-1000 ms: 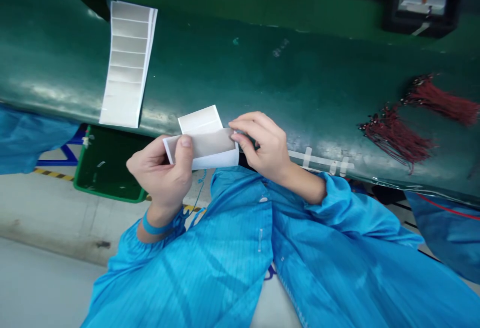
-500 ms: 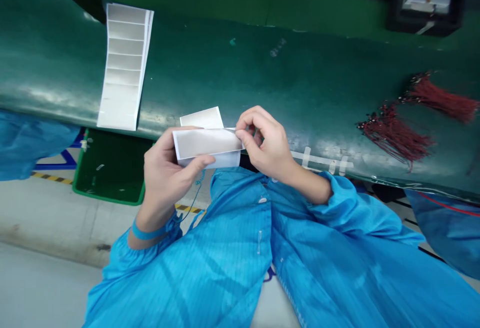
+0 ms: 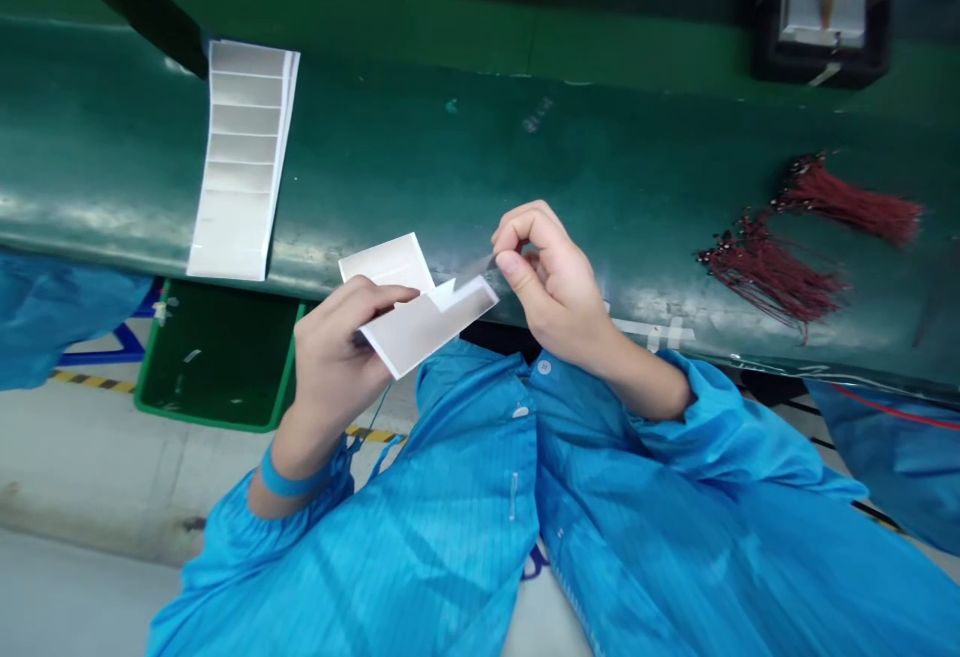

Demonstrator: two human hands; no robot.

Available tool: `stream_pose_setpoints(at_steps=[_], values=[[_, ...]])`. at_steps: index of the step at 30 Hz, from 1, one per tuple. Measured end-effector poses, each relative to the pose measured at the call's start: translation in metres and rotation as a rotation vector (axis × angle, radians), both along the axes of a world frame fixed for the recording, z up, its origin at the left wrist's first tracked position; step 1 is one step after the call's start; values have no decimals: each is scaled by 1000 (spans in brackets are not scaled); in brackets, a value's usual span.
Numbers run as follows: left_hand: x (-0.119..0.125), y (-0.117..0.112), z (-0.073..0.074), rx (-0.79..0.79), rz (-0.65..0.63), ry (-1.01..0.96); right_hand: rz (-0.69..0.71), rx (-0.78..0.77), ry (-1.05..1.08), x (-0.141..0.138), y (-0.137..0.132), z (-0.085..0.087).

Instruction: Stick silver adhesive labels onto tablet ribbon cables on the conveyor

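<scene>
My left hand (image 3: 334, 352) grips a folded sheet of silver-grey labels (image 3: 431, 330) with white borders, fingers over the fold and the thumb hidden beneath. A flap of the sheet (image 3: 384, 262) sticks out behind the fingers toward the bench. To the right, my right hand (image 3: 553, 282) pinches the end of a thin, greyish label strip (image 3: 478, 265) between thumb and forefinger. The strip is blurred and runs toward the sheet; whether its far end still touches it I cannot tell. A white corner of the sheet stands up near that end.
More label sheets (image 3: 238, 172) lie on the green bench (image 3: 420, 177) at left. Below them stands a green bin (image 3: 206, 420) with scraps inside. Red wire bundles (image 3: 780, 272) lie at right, with a black device (image 3: 821, 62) behind them.
My right hand has moved away from the sheet, drawing out the thin strip. The sheet in my left hand has tilted, its right end raised, and my left fingers now lie over its top.
</scene>
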State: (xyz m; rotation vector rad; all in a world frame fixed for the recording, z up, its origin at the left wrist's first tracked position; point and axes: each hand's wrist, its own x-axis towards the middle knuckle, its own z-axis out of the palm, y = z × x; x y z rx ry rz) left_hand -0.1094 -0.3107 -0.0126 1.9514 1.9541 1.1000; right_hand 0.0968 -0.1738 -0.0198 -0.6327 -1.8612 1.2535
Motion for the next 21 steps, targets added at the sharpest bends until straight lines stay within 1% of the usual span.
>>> stream_pose_setpoints(at_steps=[3, 6, 8, 12, 14, 16, 18, 21], values=[[-5, 1, -1, 85, -23, 77, -54, 2, -47, 4, 6, 0], [-8, 1, -4, 127, 16, 92, -48, 9, -87, 11, 8, -2], [-8, 0, -5, 131, 52, 66, 5, 23, -98, 16, 5, -5], [-4, -1, -7, 148, 119, 9, 160, 56, -95, 17, -8, -12], [-2, 0, -8, 172, 96, -22, 193, 44, -65, 14, -13, -16], [0, 1, -9, 206, 39, -64, 200, 28, -40, 9, -15, -19], [2, 2, -12, 231, -21, -118, 197, 21, -35, 4, -14, -23], [3, 2, -16, 237, -64, -169, 173, 14, -48, -2, -11, -28]])
